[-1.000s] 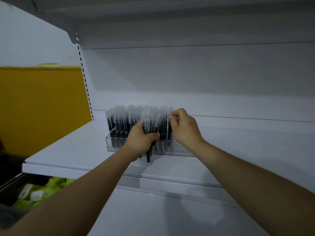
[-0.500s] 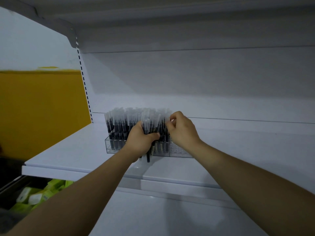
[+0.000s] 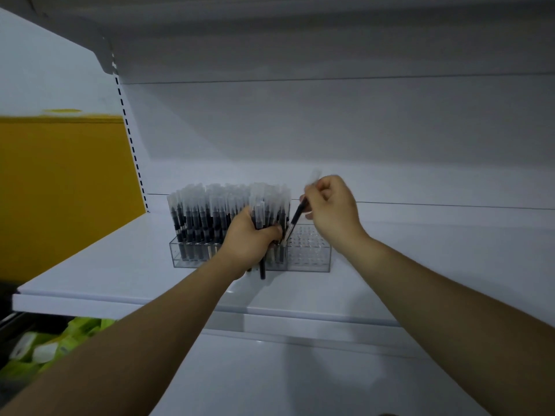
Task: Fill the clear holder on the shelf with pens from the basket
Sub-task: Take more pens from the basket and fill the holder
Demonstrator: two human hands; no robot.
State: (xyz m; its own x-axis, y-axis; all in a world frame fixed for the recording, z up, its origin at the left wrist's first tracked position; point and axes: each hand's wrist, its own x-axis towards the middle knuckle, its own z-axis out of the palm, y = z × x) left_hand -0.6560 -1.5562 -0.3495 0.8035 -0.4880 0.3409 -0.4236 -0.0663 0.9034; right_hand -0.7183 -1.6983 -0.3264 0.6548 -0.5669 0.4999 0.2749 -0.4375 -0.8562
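A clear rectangular plastic holder [image 3: 309,261] stands on the flat white metal shelf [image 3: 120,265], a little left of the middle of the frame and close to the shelf's back wall. Its left and central part is packed with upright black pens with frosted clear caps [image 3: 201,217], set close together in rows. Its right end shows a bare grid of small holes.

The left hand [image 3: 249,240] is in front of the holder's middle, fingers curled round a bundle of black pens [image 3: 260,216] of the same kind, held upright. Their capped ends rise above the fist, level with the pens in the holder, and one dark barrel end sticks out below the hand, across the holder's front wall.

The right hand [image 3: 333,208] is just to the right, above the holder's bare end, thumb and curled fingertips pinching a single black pen [image 3: 297,216]. This pen is tilted: its blurred cap points up and right above the knuckles, and its lower end points down and left at the holder's top, beside the last filled row. Whether the tip sits in a hole I cannot tell.

At the left edge of the frame is a yellow wall panel [image 3: 60,190]. In the lower left corner, below the shelf, green and white packets [image 3: 72,334] lie in a dark bin.
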